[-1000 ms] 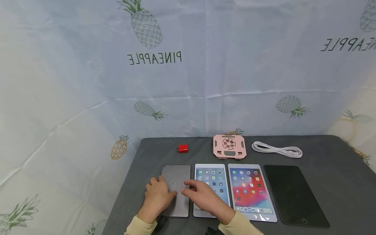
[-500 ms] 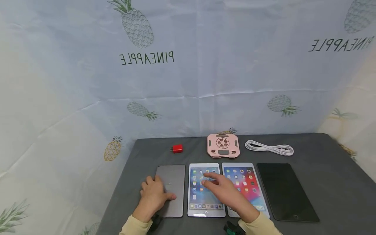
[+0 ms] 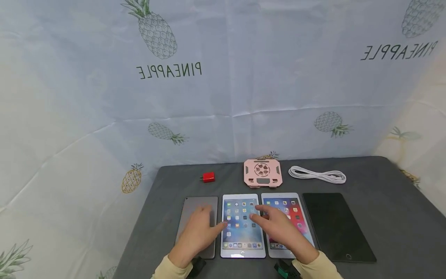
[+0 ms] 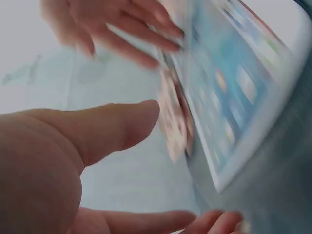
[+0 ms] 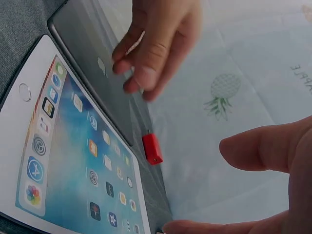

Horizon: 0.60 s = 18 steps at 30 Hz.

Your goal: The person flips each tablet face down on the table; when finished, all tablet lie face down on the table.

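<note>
A grey tablet (image 3: 188, 211) lies face down at the left of the row, its back logo visible in the right wrist view. My left hand (image 3: 198, 232) is over it with the thumb pointing toward the white tablet (image 3: 242, 254) to its right. Lit app icons fill that tablet's screen. My right hand (image 3: 280, 228) hovers over a second white tablet (image 3: 292, 254) with a red and blue screen, its fingers reaching toward the first one. In the wrist views, the left hand (image 5: 158, 48) and the right hand (image 4: 122, 24) have loosely extended fingers and grip nothing.
A black tablet (image 3: 338, 226) lies at the right end of the row. Behind the tablets are a red charger plug (image 3: 208, 177), a pink folding stand (image 3: 263, 173) and a coiled white cable (image 3: 317, 174). A pineapple-print cloth (image 3: 226, 85) hangs behind the dark tabletop (image 3: 366, 182).
My right hand has moved right, from beside the grey tablet to over the second white one. My left hand has lifted from the grey tablet's left edge and shifted right. The head view has turned slightly.
</note>
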Motion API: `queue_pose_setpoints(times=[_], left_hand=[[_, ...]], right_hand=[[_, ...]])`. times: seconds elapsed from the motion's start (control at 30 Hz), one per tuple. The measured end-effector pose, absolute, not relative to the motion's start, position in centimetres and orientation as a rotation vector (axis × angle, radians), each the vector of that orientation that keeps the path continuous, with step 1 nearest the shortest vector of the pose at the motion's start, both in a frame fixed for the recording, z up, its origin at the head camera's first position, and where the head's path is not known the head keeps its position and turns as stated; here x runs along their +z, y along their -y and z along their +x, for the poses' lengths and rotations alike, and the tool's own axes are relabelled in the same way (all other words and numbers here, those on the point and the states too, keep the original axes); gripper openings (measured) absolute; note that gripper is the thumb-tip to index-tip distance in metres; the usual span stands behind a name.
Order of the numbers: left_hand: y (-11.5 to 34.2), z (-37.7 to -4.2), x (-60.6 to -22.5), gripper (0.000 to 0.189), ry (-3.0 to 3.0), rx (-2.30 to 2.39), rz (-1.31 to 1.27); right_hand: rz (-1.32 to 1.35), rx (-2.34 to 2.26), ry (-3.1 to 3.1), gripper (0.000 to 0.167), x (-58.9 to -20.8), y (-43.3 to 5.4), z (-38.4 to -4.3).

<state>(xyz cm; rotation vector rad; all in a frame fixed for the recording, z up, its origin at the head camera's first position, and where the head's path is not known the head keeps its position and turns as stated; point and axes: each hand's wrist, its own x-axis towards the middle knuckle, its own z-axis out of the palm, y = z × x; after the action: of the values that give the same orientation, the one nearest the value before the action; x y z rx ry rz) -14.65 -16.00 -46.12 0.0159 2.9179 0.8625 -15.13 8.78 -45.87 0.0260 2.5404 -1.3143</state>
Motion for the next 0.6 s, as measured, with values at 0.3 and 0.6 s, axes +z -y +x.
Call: queue_pose_setpoints(times=[0.3,0.6], left_hand=[[13.3,-15.0,-46.3,0.071,-2.814,0.894,0.123],[12.8,-15.0,-46.2,0.073,-2.712,0.954,0.136]], right_hand=[[-0.014,-1.327,-2.531,0.057,-46.5,-7.9,-15.1],[0.031,-1.335,-2.521,0.058,-46.2,-8.4,-15.3]])
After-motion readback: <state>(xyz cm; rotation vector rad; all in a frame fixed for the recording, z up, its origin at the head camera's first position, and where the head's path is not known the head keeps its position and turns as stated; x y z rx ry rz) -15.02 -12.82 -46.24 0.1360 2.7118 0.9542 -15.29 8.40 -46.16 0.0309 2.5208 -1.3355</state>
